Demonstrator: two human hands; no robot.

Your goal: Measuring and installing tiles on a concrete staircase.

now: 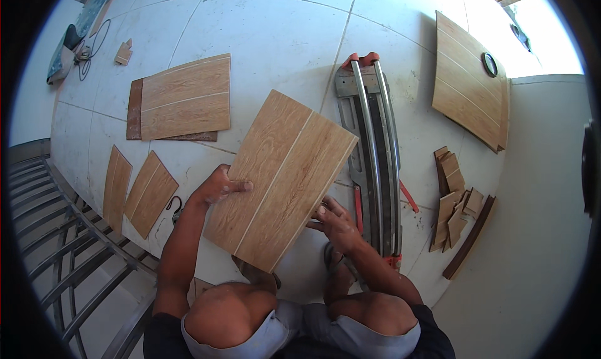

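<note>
A wood-look tile (282, 177) with pale lines along it is held tilted in front of me, above my knees. My left hand (224, 185) grips its left edge, thumb flat on the face and the other fingers hidden behind. At the lower right edge my right hand (338, 221) is closed on the tile, its fingers partly hidden at the rim. Just right of the tile lies a manual tile cutter (369, 146) with two metal rails and red end pieces.
Wood-look tiles (188, 99) lie at left, with two narrower cut pieces (150, 193) nearer me. More large tiles (463, 77) carry a black ring (489, 64) at far right. Offcuts (452, 215) are piled by the right wall. A metal railing (81, 252) runs along the left.
</note>
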